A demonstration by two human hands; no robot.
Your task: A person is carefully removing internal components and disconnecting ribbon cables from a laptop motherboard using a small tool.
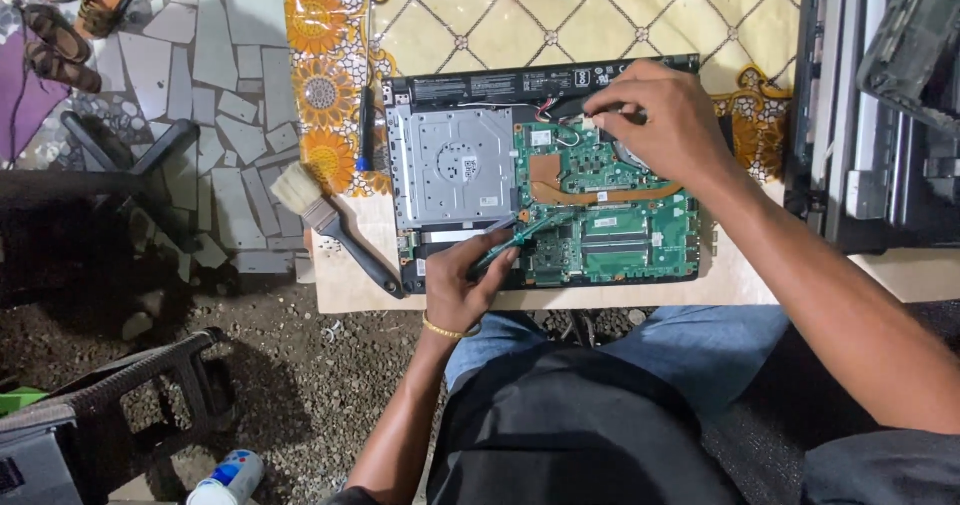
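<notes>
**Two hands on one opened laptop**

Two bare hands work over a single laptop (545, 175) that lies with its bottom cover off on a pale board. One green motherboard (610, 215) fills its right half, crossed by one copper heat pipe (600, 197); one silver optical drive (455, 170) takes up the left half.

The left hand (460, 285), with one gold bracelet (448, 330) at the wrist, is closed around one green-handled screwdriver (520, 240), whose shaft angles up toward the middle of the board. The right hand (660, 120) rests at the laptop's far edge, its fingers pinched narrowly at a small white connector (590, 121) near the red and black wires; whether it grips the connector I cannot tell.

One paintbrush (335, 227) with pale bristles and a black handle lies just left of the laptop. One blue pen-like tool (366, 130) lies on the yellow patterned cloth (560, 15). Two pairs of sandals (70, 15) sit on the floor, top left.
</notes>
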